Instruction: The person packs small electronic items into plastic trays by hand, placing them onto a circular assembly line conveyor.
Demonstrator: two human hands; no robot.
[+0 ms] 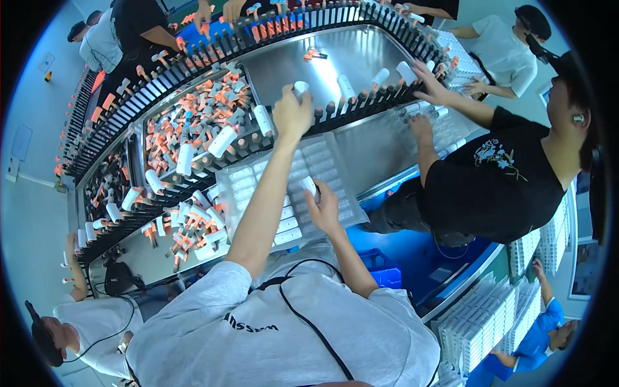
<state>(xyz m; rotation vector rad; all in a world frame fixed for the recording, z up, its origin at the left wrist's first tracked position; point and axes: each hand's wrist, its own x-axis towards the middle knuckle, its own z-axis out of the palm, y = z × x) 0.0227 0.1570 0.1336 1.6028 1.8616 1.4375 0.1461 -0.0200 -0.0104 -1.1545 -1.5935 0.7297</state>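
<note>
My left hand (pixel 292 115) reaches out over the peg conveyor (pixel 242 140), its fingers closed around a white cylindrical cap (pixel 301 86). Closer to me, my right hand (pixel 324 208) grips another short white cylindrical piece (pixel 308 187) above a clear plastic tray (pixel 316 158). White pieces (pixel 287 224) lie in some of the tray's compartments on the near side. White tubes stand or lean on the conveyor's dark pegs, among them one tube (pixel 263 120) just left of my left hand. My left forearm hides part of the tray.
Orange and grey parts (pixel 193 119) fill a metal bin beyond the conveyor; a smaller pile (pixel 193 222) lies on the near left. At right, a co-worker in black (pixel 496 174) reaches over the line. Stacked white trays (pixel 480 316) stand behind at lower right. Other people work around the loop.
</note>
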